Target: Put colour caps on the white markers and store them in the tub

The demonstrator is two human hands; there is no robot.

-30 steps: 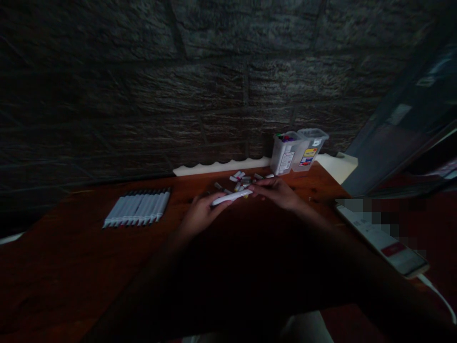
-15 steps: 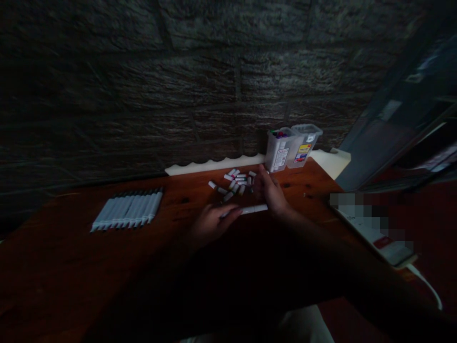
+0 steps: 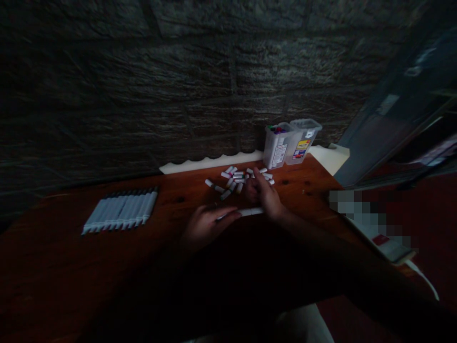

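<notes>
My left hand [image 3: 207, 224] grips one end of a white marker [image 3: 246, 212] that lies nearly level just above the wooden table [image 3: 71, 267]. My right hand [image 3: 264, 193] rests beside the marker's other end, its fingers curled among a heap of several small white caps [image 3: 233, 178]. Whether those fingers pinch a cap is hidden in the dim light.
A row of several white markers [image 3: 119, 214] lies side by side at the left. Two clear plastic tubs [image 3: 291, 143], one with coloured markers in it, stand by the dark brick wall. A phone [image 3: 378, 236] with a cable lies at the right.
My right hand has let go of the marker's tip and gone forward into the caps. My left hand with the marker has sunk a little towards me.
</notes>
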